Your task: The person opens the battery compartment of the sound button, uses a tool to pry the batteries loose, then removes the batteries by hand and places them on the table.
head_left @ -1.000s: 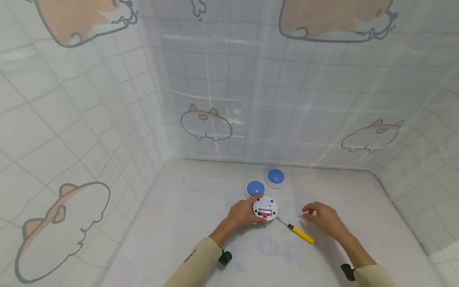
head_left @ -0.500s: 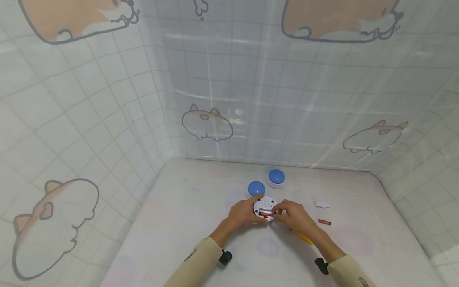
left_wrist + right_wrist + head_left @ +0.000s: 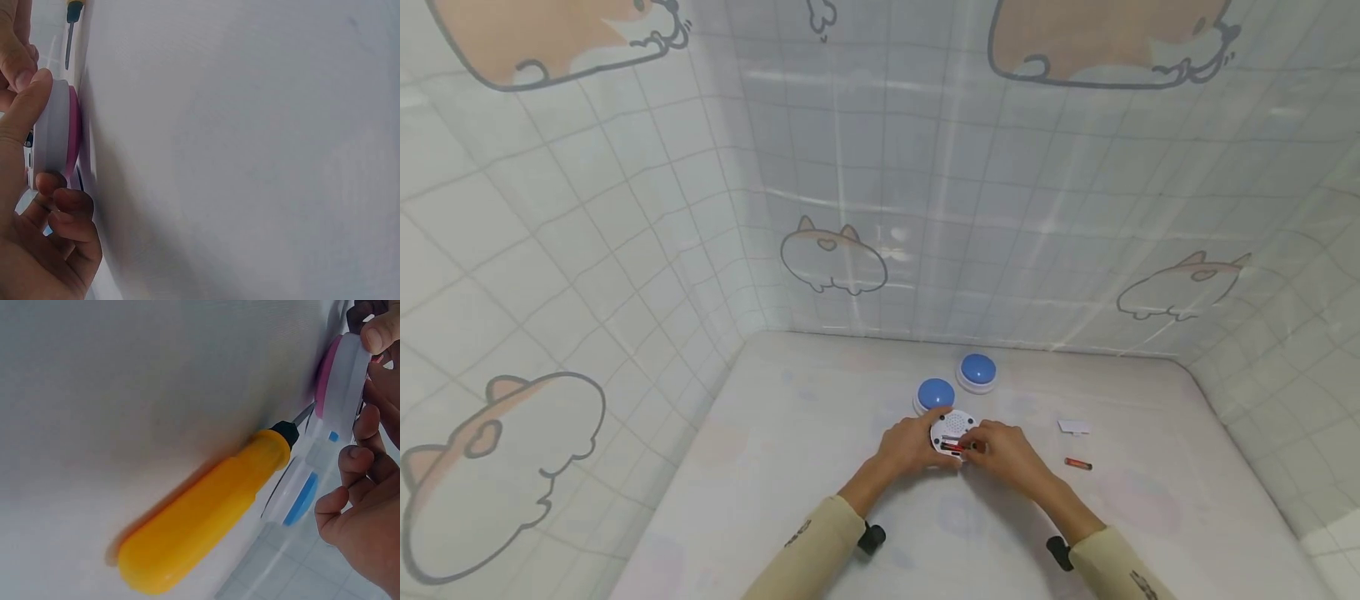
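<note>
At the near edge of the head view, two beige sleeves (image 3: 812,546) are showing over a pale tabletop (image 3: 820,400), with a small black device (image 3: 872,538) sitting at each wrist. Below the right forearm, which is hiding it from the head camera, a yellow-handled screwdriver (image 3: 200,515) is lying with its shaft pointing at a round white unit (image 3: 955,423). Off to the right, a loose battery (image 3: 1078,463) is resting on the tabletop. The left hand (image 3: 910,442) is gripping the unit by its rim, thumb and fingers parted just enough to span it. The right hand (image 3: 1009,452) is keeping its thumb and fingertips nearly together, pinching one end of a red battery (image 3: 951,447) at the unit's exposed compartment. The unit's pink dome (image 3: 325,372) is facing the tabletop. Beyond the loose battery, a small white piece (image 3: 1073,427) is lying flat. Just behind the unit a blue-topped button (image 3: 935,392) is standing, and another button (image 3: 977,368) is standing farther back, near the tile-patterned wall (image 3: 1000,208).
</note>
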The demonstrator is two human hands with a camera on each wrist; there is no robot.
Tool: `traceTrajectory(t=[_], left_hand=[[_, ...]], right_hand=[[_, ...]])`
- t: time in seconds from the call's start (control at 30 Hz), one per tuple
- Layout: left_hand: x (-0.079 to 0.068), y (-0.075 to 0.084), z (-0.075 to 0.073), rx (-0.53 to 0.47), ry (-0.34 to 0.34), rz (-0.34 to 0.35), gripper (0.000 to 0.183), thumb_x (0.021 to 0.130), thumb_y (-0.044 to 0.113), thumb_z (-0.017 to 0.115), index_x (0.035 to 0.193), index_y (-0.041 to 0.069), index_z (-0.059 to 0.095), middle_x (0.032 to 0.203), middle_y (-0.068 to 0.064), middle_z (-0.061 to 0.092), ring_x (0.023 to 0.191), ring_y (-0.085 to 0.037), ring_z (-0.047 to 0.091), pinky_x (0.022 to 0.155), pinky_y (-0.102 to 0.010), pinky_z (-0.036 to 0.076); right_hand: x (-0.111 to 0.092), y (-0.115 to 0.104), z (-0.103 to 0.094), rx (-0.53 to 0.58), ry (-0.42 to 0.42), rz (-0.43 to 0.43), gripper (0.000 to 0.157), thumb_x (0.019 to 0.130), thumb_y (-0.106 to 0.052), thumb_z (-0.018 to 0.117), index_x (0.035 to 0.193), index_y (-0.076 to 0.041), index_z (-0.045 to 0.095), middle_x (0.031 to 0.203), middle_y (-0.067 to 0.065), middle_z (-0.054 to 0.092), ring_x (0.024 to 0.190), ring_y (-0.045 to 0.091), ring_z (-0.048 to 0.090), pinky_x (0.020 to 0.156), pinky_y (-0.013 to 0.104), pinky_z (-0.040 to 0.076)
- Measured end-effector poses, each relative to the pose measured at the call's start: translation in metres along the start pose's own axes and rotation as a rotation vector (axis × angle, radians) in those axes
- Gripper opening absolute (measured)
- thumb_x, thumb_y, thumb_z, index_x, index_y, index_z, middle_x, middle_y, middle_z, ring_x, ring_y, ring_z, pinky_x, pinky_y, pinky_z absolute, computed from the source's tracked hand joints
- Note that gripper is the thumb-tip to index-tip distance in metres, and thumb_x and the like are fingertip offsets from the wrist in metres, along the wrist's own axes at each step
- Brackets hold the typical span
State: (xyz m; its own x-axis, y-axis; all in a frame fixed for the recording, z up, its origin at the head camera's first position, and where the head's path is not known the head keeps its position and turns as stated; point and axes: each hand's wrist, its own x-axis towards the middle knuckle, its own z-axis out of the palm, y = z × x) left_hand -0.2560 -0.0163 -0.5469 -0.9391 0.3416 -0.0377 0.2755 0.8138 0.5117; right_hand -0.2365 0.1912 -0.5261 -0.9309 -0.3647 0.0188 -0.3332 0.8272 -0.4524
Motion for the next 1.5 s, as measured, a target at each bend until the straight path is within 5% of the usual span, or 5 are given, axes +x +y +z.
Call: traceTrajectory(t=[0.43, 0.8, 1.27, 1.5], left_hand=[[0.0, 0.0, 0.0, -0.014, -0.008, 0.003, 0.096, 0.066, 0.069, 0.083, 0.149, 0.037, 0.045, 0.117, -0.004, 0.071, 0.091, -0.016, 0.063, 0.066, -0.031, 0.048], [-0.001, 0.001, -0.001, -0.011, -0.001, 0.007, 0.095, 0.067, 0.067, 0.083, 0.148, 0.037, 0.045, 0.117, -0.004, 0.071, 0.09, -0.016, 0.063, 0.064, -0.031, 0.047], [0.0, -0.002, 0.002, -0.006, 0.003, 0.014, 0.096, 0.066, 0.069, 0.083, 0.149, 0.038, 0.045, 0.118, -0.003, 0.071, 0.087, -0.015, 0.062, 0.064, -0.032, 0.048], [-0.004, -0.003, 0.001, 0.027, 0.004, 0.002, 0.098, 0.064, 0.071, 0.082, 0.149, 0.039, 0.044, 0.119, -0.004, 0.071, 0.088, -0.015, 0.063, 0.064, -0.033, 0.049]], right_hand=[[0.006, -0.002, 0.006, 0.001, 0.054, -0.093, 0.01, 0.086, -0.02, 0.08, 0.094, -0.026, 0.079, 0.084, -0.016, 0.063, 0.075, 0.003, 0.052, 0.071, 0.028, 0.047], [0.008, -0.002, 0.006, -0.018, 0.101, -0.144, 0.009, 0.083, -0.02, 0.082, 0.09, -0.025, 0.079, 0.076, -0.018, 0.057, 0.069, 0.001, 0.048, 0.065, 0.027, 0.042], [0.009, -0.001, 0.007, 0.018, 0.09, -0.122, 0.008, 0.084, -0.025, 0.081, 0.089, -0.029, 0.077, 0.076, -0.02, 0.055, 0.073, 0.002, 0.049, 0.072, 0.036, 0.037], [-0.004, 0.007, -0.012, 0.077, 0.077, -0.017, 0.007, 0.089, -0.028, 0.078, 0.095, -0.031, 0.077, 0.073, -0.017, 0.052, 0.071, 0.007, 0.047, 0.074, 0.038, 0.031]])
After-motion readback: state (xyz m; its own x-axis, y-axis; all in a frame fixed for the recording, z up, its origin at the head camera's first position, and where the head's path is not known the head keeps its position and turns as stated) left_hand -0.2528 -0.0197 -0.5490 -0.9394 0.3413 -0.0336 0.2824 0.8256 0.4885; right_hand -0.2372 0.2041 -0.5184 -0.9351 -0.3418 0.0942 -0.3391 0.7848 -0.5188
